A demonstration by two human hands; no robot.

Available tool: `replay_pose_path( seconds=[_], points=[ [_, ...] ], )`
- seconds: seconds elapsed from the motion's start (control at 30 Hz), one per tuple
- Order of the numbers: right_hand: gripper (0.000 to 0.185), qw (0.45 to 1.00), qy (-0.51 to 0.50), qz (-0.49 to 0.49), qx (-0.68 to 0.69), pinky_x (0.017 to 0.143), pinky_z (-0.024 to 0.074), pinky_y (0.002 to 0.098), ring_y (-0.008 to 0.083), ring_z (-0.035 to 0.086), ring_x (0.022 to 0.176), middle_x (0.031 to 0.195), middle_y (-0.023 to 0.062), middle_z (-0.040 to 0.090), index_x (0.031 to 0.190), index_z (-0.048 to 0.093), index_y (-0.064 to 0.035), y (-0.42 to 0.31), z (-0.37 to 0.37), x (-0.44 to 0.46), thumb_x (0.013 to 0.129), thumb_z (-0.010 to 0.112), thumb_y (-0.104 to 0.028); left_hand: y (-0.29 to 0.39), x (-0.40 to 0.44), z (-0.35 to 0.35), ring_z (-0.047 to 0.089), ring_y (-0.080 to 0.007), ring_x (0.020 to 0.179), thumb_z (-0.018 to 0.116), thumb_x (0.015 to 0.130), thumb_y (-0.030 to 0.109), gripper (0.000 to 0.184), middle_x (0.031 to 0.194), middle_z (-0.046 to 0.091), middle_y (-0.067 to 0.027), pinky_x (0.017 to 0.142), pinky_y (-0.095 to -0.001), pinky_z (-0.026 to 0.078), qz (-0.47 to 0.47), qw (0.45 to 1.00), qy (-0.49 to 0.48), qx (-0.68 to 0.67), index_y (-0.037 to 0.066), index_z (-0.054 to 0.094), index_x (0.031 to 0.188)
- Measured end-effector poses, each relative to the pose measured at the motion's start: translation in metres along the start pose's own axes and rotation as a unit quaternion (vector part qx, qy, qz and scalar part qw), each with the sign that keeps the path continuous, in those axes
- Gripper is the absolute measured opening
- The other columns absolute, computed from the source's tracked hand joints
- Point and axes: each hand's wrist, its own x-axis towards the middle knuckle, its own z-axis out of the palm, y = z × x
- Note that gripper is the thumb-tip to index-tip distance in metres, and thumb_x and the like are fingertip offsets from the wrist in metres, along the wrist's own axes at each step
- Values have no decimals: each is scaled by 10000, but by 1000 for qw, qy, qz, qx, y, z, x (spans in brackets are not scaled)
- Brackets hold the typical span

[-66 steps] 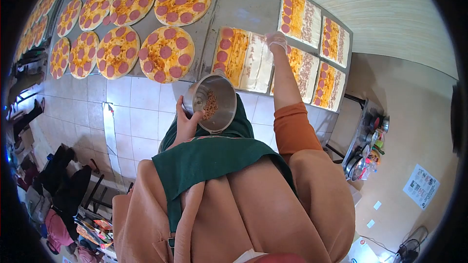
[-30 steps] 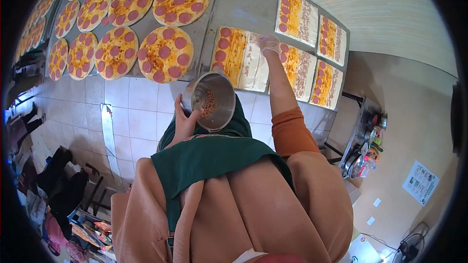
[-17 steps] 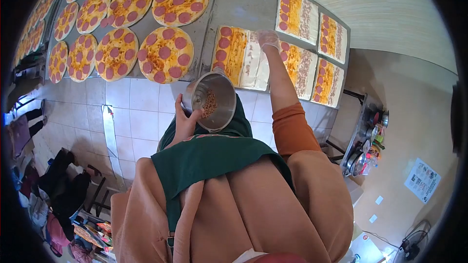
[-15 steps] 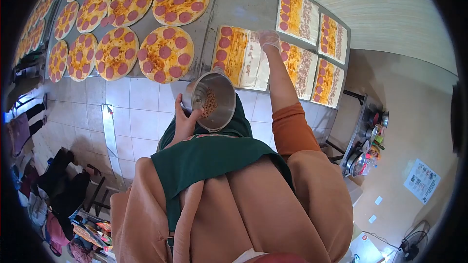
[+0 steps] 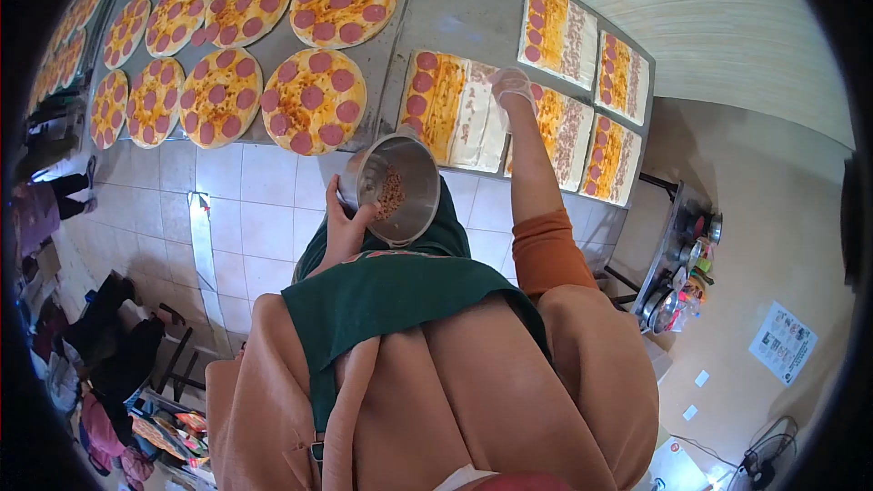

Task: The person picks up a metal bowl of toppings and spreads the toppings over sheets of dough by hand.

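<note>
My left hand (image 5: 348,225) grips the rim of a metal pot (image 5: 420,184), its thumb over the near edge. Brown crumbled topping (image 5: 391,195) lies in the bottom of the tilted pot. My right hand (image 5: 511,86), in a clear plastic glove, hovers at the right edge of a rectangular pizza (image 5: 436,107). Its fingers look bunched together, and whatever they hold is hidden. That pizza has a column of sausage slices, a sauced band and a white band with some crumbs. Beside it lies a similar rectangle (image 5: 564,132) with a crumb-covered strip.
More topped rectangles (image 5: 556,35) lie on the metal table (image 5: 455,9). Several round pizzas (image 5: 315,102) with sausage slices fill the left side. A rack with bowls (image 5: 668,305) stands to the right, and a person (image 5: 55,205) is at the far left.
My right hand has shifted slightly right and down, and some more crumbs show on the white band. The pot stays in my left hand. The person at left has moved.
</note>
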Motion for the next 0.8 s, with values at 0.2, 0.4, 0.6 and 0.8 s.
replay_pose_path(
  seconds=[0.2,0.4,0.6,0.8],
  points=[
    [327,995,-33,37,87,914,461,396,345,595,1053,1104,218,628,1017,676,-13,-5,-10,-9,830,506,-221,2,0,2,406,-276,1210,679,728,142,919,1334,345,-209,1029,-356,335,-1,1000,-6,9,1,116,1441],
    [338,998,-51,37,12,910,462,385,302,612,1045,1125,177,632,1051,676,-65,10,26,-5,845,487,-255,8,-2,10,432,-263,1179,680,733,162,918,1303,382,-205,1005,-345,356,-4,1000,-17,5,-7,114,1436],
    [275,919,-113,62,372,817,507,401,310,648,916,971,181,677,992,676,-21,-39,-71,-101,823,569,-210,8,9,20,448,-259,1157,680,742,165,899,1284,402,-201,992,-335,365,9,999,-28,27,-29,128,1425],
    [293,973,21,-207,99,816,496,446,379,623,871,936,202,656,974,677,-78,-124,-15,-193,785,623,-295,15,18,48,442,-265,1162,686,744,175,882,1286,403,-207,1011,-332,345,60,996,-45,55,-61,161,1412]
  ],
)
